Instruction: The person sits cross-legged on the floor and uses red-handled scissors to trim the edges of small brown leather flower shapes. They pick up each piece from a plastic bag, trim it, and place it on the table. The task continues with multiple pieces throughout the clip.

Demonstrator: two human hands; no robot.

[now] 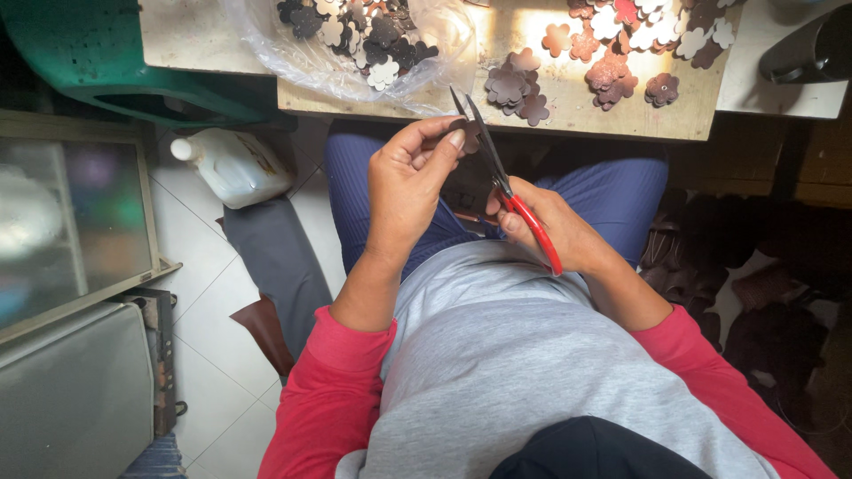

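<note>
My right hand (pixel 555 232) grips red-handled scissors (pixel 506 182) over my lap, with the blades parted and pointing up toward the table edge. My left hand (pixel 408 182) pinches a small dark brown leather piece (pixel 469 133) between thumb and fingers, right at the blades. Both arms wear red sleeves. The piece is mostly hidden by my fingertips.
A wooden table (pixel 577 115) ahead carries a pile of brown flower-shaped leather cutouts (pixel 516 86), more flowers (pixel 639 40) at the back, and a clear plastic bag (pixel 355 40) of them. A white plastic jug (pixel 232 164) stands on the tiled floor at left. Dark leather scraps (pixel 763 293) lie at right.
</note>
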